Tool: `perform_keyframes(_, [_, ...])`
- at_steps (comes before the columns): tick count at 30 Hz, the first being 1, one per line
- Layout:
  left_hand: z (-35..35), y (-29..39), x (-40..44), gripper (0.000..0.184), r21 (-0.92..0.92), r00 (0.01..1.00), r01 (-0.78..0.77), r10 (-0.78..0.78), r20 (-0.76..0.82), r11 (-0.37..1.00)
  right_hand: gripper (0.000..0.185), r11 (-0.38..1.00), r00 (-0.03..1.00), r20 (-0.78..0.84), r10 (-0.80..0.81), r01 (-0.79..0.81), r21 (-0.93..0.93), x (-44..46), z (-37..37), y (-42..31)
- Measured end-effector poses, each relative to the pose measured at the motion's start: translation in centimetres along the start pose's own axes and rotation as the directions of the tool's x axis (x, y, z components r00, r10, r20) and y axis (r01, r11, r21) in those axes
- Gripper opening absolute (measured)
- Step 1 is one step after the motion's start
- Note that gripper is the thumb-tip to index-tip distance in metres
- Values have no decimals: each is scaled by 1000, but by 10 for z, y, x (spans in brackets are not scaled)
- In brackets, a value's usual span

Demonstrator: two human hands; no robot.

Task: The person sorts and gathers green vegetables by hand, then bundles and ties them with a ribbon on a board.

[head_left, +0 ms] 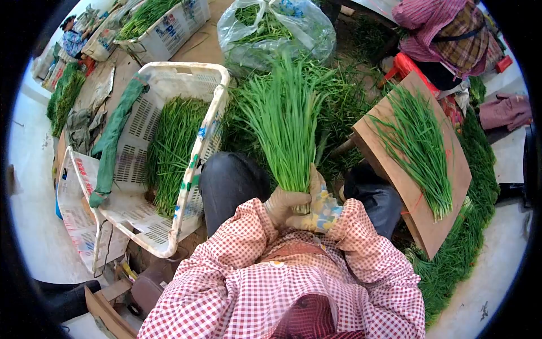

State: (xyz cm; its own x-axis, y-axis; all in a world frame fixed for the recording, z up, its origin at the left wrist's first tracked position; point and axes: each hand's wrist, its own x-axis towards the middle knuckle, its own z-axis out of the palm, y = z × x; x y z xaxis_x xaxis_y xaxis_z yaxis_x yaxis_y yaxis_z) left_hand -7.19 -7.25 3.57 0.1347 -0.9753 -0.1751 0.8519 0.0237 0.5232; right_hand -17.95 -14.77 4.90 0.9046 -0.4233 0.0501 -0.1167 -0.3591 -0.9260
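Note:
A thick bunch of garlic chives point(285, 121) stands upright in front of my body, its green leaves fanning out at the top. My left hand point(287, 204), in a pale glove, wraps around the lower stems. Against the same stem ends on the other side presses my right hand point(320, 202), in a glove with a blue and yellow pattern. Its fingers are partly hidden behind the stems. On a tilted brown board point(384, 148) to the right lies another sheaf of chives point(418, 147).
A white plastic crate point(217, 85) holding chives point(178, 141) is at my left, a rolled green cloth point(116, 141) over its edge. A clear bag point(316, 42) of greens stands ahead. Loose greens cover the floor between. More chives point(457, 243) line the right. A co-worker point(446, 34) sits at upper right.

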Motion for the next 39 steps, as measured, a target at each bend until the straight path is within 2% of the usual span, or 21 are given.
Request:
perform_keyframes(6, [-16,7,-5,62,52,998,-28,30,-46,998,78,980,984,146,104,-76,-185,19,-68,-7])
perform_keyframes(9, [-21,3,-6,54,148,976,125,-95,-196,981,66,966,978,-79,192,-174,189,36,-82,-19])
perform_keyframes(10, [-22,1,-3,54,148,976,130,-100,-191,980,66,966,977,-86,196,-177,188,39,-84,-30])
perform_keyframes(12, [-24,0,4,53,170,987,91,-66,-147,981,64,955,963,89,256,-266,132,44,-84,-42])
perform_keyframes(14, [-13,4,4,53,217,986,75,-39,-162,973,50,979,979,36,201,-202,32,54,-71,-28])
perform_keyframes(16, [-6,6,3,54,265,984,59,-12,-176,963,34,953,954,22,301,-299,-57,64,-61,-9])
perform_keyframes(17, [-6,6,3,55,276,983,67,-15,-184,959,22,977,988,-26,152,-155,-144,63,-56,-6])
perform_keyframes(18, [-5,6,3,56,290,982,72,-16,-191,954,22,978,988,-34,150,-154,-139,66,-54,9])
perform_keyframes(21, [-36,-1,2,54,401,969,122,-22,-245,908,17,823,995,-92,-44,-16,-568,75,-52,22])
perform_keyframes(23, [-46,-10,-1,52,358,980,111,-42,-196,927,20,821,923,-367,112,-294,-489,93,-78,46])
perform_keyframes(24, [-51,-12,0,49,315,987,101,-55,-149,944,23,803,893,-444,81,-322,-501,91,-96,34])
perform_keyframes(25, [-61,-12,1,45,429,994,73,-29,-108,900,26,809,875,-400,273,-434,-396,92,-111,23])
perform_keyframes(28, [-56,-13,2,45,534,993,40,27,-117,844,25,940,875,-353,330,-339,38,80,-132,6])
perform_keyframes(29, [-49,-11,4,45,559,993,23,47,-109,829,23,910,824,-387,414,-386,151,84,-138,-8])
perform_keyframes(30, [-44,-8,4,45,557,994,20,44,-103,830,23,910,821,-393,414,-388,147,86,-140,-21])
perform_keyframes(32, [-37,-3,3,48,504,996,74,-41,-77,860,23,999,959,-281,30,-16,50,87,-142,-35])
perform_keyframes(33, [-29,-2,2,47,499,997,62,-27,-77,864,25,984,977,-111,-180,179,-24,100,-144,-24])
perform_keyframes(34, [-31,-2,4,47,507,997,70,-38,-74,859,25,984,976,-125,-178,177,-20,106,-147,-17])
perform_keyframes(36, [-35,-4,7,47,769,1000,-16,-4,24,639,27,873,998,19,-68,68,-484,122,-140,-32])
perform_keyframes(37, [-35,-4,7,48,836,998,-51,1,60,547,38,859,995,73,66,-19,-512,128,-144,-37])
perform_keyframes(39, [-28,-4,8,47,829,1000,-21,-2,27,558,44,802,986,118,120,-26,-597,131,-149,-47])
